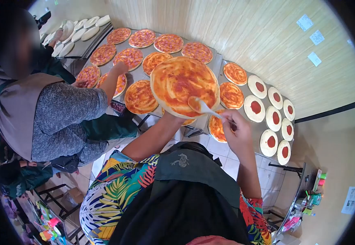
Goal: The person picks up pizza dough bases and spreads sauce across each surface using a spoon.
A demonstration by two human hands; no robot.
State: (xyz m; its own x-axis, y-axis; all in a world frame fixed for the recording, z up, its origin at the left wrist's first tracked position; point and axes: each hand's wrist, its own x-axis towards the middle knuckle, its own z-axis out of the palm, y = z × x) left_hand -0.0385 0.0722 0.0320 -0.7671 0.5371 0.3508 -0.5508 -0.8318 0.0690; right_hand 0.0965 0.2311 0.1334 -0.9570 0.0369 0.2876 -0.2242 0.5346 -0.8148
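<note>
A round pizza base (175,81) spread with red-orange sauce is held up off the table on my left hand (172,119). The hand supports it from below, so its fingers are hidden under the dough. My right hand (238,130) is closed around the handle of a spoon (204,107). The spoon's bowl rests on the sauce near the base's right edge. Just left of the raised base lies another sauced pizza base (140,97), and to the right is a further sauced base (231,95). One more sauced base (217,128) lies partly behind my right hand.
Several dough rounds with a central sauce spot (273,118) cover the table's right end. Topped pizzas (168,43) fill the back left. A co-worker (69,106) at my left reaches over them. Plain dough rounds (89,33) lie on a farther table. A wall (263,28) stands behind.
</note>
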